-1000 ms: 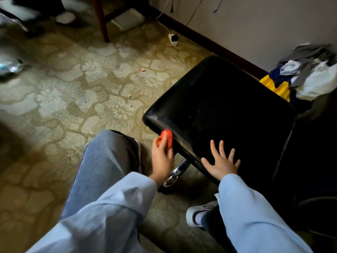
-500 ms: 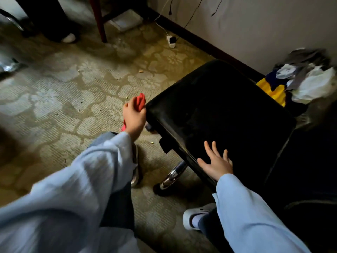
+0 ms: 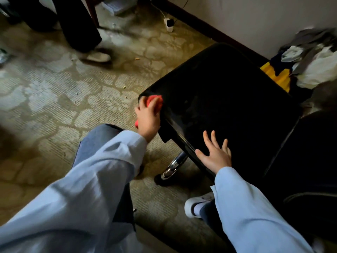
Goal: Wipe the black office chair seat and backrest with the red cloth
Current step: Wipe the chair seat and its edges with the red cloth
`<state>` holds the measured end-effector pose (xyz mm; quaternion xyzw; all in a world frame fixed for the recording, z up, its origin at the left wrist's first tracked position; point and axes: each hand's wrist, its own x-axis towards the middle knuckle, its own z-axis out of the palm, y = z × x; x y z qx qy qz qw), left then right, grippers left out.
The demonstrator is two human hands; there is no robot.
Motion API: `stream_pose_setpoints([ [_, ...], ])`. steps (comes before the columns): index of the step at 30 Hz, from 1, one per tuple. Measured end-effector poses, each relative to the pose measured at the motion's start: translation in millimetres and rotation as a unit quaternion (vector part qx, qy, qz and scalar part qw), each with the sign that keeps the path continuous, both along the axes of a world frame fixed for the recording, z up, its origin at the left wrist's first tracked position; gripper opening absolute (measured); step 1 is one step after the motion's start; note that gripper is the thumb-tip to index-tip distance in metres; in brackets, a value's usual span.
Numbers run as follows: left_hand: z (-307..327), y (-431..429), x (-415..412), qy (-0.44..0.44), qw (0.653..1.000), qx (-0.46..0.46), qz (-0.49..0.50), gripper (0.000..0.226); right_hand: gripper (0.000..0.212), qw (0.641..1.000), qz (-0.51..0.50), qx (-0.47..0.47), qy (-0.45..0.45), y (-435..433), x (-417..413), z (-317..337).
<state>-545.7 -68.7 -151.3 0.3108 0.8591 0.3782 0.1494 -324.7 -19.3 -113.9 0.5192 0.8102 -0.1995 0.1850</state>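
Note:
The black office chair seat (image 3: 228, 99) fills the middle right, shiny and dark. Its backrest (image 3: 306, 161) shows as a dark mass at the right edge. My left hand (image 3: 148, 118) grips the bunched red cloth (image 3: 155, 101) and presses it on the seat's left front corner. My right hand (image 3: 216, 155) lies flat on the seat's near edge with its fingers spread. Both arms wear light blue sleeves.
Patterned carpet (image 3: 63, 99) covers the floor. Another person's leg and shoe (image 3: 94, 53) stand at the upper left. A chrome chair leg (image 3: 175, 165) juts out below the seat. A pile of clothes (image 3: 310, 64) lies by the wall, and a plug with cable (image 3: 168, 24) sits near the baseboard.
My left hand has carried the red cloth from the seat's front edge out past its left corner and back onto the corner. My right hand has stayed flat on the near edge.

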Motion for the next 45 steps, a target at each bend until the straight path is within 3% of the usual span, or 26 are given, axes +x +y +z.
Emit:
stream_pose_setpoints([
  [5,4,-28,96,0.087,0.973,0.012,-0.213,0.036,0.065,0.999,-0.008,-0.016,0.033,1,4,4],
  [8,0,-36,115,0.056,0.959,0.026,-0.275,0.034,0.062,0.995,-0.012,-0.036,0.094,3,17,9],
  [12,1,-19,68,0.055,0.984,0.049,-0.163,0.037,0.056,0.993,0.015,0.000,0.117,3,36,6],
  [16,-5,7,-13,0.093,0.994,-0.049,-0.025,0.040,0.052,0.993,0.001,0.048,0.103,0,46,0],
  [21,5,21,-20,0.093,0.989,-0.112,-0.008,0.033,0.055,0.997,0.009,0.036,0.063,-4,45,-7],
  [27,8,11,73,0.167,0.971,-0.103,-0.133,0.045,0.062,0.993,0.001,-0.025,0.119,5,50,-8],
  [32,-11,-20,165,0.143,0.942,-0.045,-0.299,0.043,0.070,0.971,-0.057,-0.055,0.226,8,53,-10],
  [35,-13,-36,172,0.060,0.929,0.022,-0.365,0.040,0.075,0.953,-0.099,-0.073,0.276,8,58,-8],
  [37,-7,-39,156,0.003,0.942,0.084,-0.326,0.042,0.069,0.951,-0.105,-0.067,0.284,7,60,-8],
  [40,0,-32,103,-0.032,0.983,0.120,-0.134,0.049,0.057,0.967,-0.068,-0.018,0.246,1,58,-11],
  [42,1,-28,59,-0.019,0.994,0.109,-0.020,0.053,0.053,0.978,-0.042,0.010,0.206,-3,54,-13],
  [45,5,-25,-1,0.001,0.994,0.061,0.092,0.041,0.054,0.984,-0.031,0.039,0.174,-4,52,-16],
])
